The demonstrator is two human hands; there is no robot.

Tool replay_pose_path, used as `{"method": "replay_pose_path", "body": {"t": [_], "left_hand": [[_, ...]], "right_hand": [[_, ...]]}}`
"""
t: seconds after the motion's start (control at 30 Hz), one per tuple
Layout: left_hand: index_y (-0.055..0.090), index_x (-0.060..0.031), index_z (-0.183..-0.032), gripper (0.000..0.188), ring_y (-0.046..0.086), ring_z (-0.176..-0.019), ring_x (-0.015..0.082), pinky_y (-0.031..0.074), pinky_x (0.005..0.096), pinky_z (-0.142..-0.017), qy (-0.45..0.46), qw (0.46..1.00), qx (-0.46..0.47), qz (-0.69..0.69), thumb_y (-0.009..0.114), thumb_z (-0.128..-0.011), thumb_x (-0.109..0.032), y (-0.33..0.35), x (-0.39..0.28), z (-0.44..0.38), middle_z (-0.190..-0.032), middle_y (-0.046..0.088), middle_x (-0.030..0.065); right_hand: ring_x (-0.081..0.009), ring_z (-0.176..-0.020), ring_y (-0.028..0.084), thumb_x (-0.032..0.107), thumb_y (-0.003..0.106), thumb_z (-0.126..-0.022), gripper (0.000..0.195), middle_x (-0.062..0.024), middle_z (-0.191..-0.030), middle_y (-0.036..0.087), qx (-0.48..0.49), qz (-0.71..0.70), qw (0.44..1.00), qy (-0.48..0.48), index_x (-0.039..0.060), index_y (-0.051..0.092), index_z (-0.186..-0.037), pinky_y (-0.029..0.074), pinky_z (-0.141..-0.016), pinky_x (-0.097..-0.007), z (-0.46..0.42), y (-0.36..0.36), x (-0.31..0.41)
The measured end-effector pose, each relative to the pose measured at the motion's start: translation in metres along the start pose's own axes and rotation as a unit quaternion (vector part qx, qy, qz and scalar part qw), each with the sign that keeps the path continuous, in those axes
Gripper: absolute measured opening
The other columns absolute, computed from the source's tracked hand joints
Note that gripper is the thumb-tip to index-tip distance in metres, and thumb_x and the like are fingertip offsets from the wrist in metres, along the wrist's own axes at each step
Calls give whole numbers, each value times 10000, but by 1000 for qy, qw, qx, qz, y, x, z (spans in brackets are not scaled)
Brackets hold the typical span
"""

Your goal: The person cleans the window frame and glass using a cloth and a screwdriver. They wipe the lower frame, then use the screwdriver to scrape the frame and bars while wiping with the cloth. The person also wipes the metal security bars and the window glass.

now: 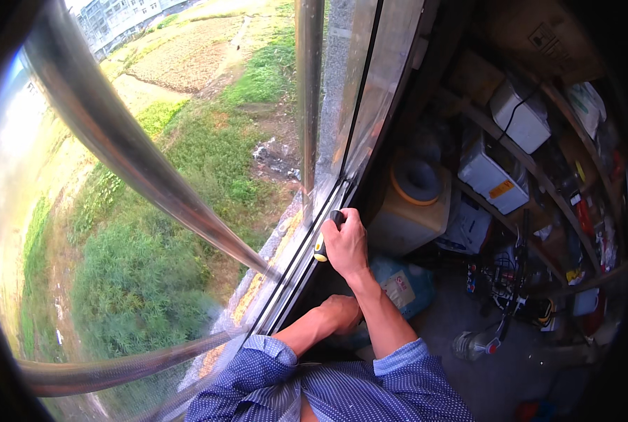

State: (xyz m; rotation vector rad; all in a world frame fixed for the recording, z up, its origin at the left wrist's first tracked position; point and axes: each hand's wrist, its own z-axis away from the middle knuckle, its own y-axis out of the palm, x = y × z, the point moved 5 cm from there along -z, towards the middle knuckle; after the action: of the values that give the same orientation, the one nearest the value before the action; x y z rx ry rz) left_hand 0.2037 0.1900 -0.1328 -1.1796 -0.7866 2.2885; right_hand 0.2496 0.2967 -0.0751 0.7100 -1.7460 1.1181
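Note:
My right hand (345, 240) is wrapped around a black-and-yellow tool handle (321, 249), probably a screwdriver's, beside the lower track of a sliding window (327, 208). The handle's rounded yellow end points down and left in the picture; no blade can be made out. My left hand (341, 312) is lower, curled, below the window frame and partly behind my right forearm. Its fingers are turned away, so what it holds, if anything, is hidden. The window glass (219, 295) stands to the left of both hands.
Outside the glass run thick metal bars (150, 169). At right are a tan container with a dark round top (417, 179), a blue-green jug (409, 285), shelves with white boxes (490, 174), a bicycle (514, 285) and a clear plastic bottle (469, 345) on the floor.

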Motion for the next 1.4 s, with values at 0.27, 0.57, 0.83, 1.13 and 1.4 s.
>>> {"method": "replay_pose_path", "body": {"t": [0.27, 0.57, 0.83, 1.13, 1.4], "left_hand": [[698, -39, -1059, 240, 719, -952, 392, 583, 488, -770, -7, 1000, -10, 9, 625, -867, -164, -1, -2, 0, -1049, 737, 200], [709, -48, -1062, 232, 720, -947, 392, 581, 482, -759, 1, 1000, -5, 3, 616, -879, -155, 7, 4, -6, -1049, 739, 192], [722, -1, -1007, 227, 727, -934, 397, 594, 485, -776, -8, 1000, -27, -13, 624, -859, -142, 19, 5, -11, -986, 738, 223], [738, 34, -896, 218, 727, -937, 400, 601, 478, -803, -17, 999, 12, -48, 649, -833, -155, 1, -10, -1, -937, 739, 239], [748, -6, -932, 198, 733, -933, 386, 601, 478, -770, -25, 998, -7, -49, 638, -847, -146, 12, 1, -7, -965, 748, 208]], "right_hand": [[-447, -809, 677, 235, 605, -908, 338, -279, -825, 671, 20, 9, 1000, -13, -51, 530, -1071, 538, -731, -503, 3, 0, 4], [-386, -791, 699, 212, 604, -903, 352, -240, -841, 694, 47, -4, 999, 9, -56, 539, -1123, 545, -742, -441, 13, -8, 4], [-238, -797, 683, 231, 615, -899, 402, -162, -852, 699, 100, -111, 982, 113, -70, 600, -1165, 533, -741, -355, 8, -14, -11], [-114, -539, 510, 136, 566, -891, 168, -47, -609, 537, 104, -75, 992, 12, -3, 549, -799, 416, -518, -347, -16, -21, -11], [-80, -613, 564, 134, 569, -971, 204, -41, -721, 622, 91, -142, 986, -19, -35, 597, -1082, 466, -559, -272, 7, -21, 2]]}}
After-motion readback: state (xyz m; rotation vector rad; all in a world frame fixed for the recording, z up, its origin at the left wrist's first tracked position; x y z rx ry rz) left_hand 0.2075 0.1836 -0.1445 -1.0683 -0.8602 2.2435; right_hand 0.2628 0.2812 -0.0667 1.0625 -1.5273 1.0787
